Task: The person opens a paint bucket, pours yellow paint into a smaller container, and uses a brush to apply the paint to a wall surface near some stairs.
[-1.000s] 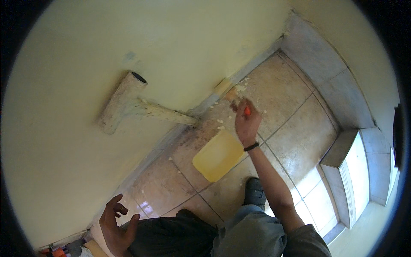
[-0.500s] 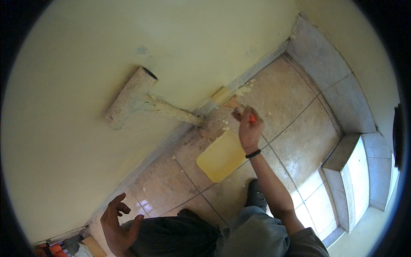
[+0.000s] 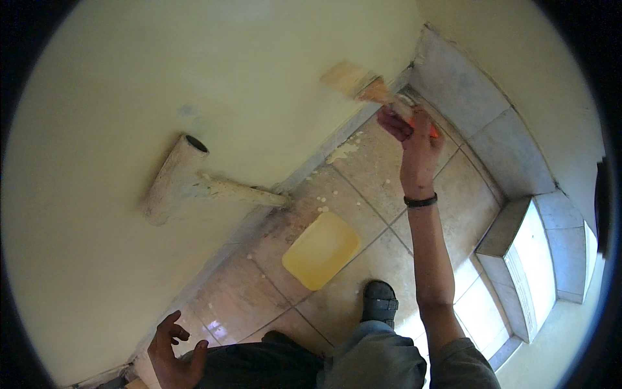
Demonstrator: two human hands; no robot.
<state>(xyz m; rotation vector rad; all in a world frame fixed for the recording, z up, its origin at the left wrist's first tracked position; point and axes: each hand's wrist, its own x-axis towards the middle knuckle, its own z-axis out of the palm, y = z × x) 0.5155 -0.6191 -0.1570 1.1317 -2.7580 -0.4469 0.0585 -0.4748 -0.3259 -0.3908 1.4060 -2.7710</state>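
Observation:
My right hand is closed around the handle of a wide paintbrush, of which a bit of red-orange shows by my fingers. The bristles are pale tan, blurred by motion, and lie against the lower part of the yellowish wall close to the corner. Down at the lower left, my left hand hovers beside my knee with fingers loosely bent and apart, holding nothing. A yellow tray of pale paint rests on the floor between my foot and the wall.
A pale, stained pipe piece with a side branch sticks out along the wall. Paint drips spot the tiled floor. A tiled step stands at the right. My sandalled foot is close to the tray.
My right hand has carried the paintbrush up and right, from the foot of the wall near the tray onto the wall by the corner. My left hand stays low, empty.

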